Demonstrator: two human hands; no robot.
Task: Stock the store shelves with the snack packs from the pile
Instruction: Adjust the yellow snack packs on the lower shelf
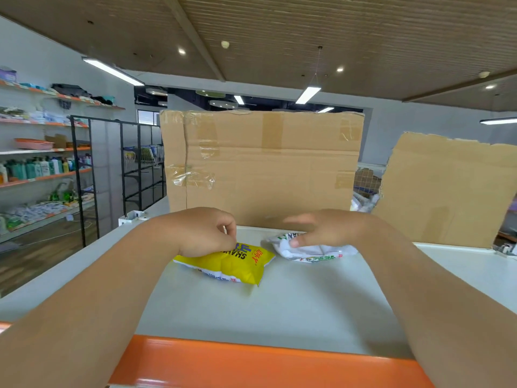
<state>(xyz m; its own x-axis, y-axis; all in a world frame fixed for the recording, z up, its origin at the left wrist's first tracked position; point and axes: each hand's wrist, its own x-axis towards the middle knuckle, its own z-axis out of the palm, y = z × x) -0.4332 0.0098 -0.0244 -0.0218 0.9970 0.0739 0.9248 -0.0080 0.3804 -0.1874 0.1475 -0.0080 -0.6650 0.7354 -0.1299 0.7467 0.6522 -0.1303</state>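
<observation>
Shelf top (251,312) just before cardboard sheet (263,169): pinched yellow snack pack (235,264), flat before sheet's left half, in curled fingers of left hand (204,231); rested right hand (327,231), fingers straight and spread, thumb touching, on white snack pack (327,252) before sheet's right half.

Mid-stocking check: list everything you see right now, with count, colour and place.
yellow snack pack: one, yellow, lying on the shelf top, left of the white pack
white snack pack: one, white with green print, lying on the shelf top, right
shelf top: one, pale grey, orange front edge nearest the camera
cardboard sheets: two, brown, upright behind the packs
wall shelves: several, orange-edged, far left, holding bottles
wire racks: at least two, black, left of the cardboard
left hand: grips the yellow pack's far edge
right hand: fingers spread over the white pack, thumb touching it
</observation>
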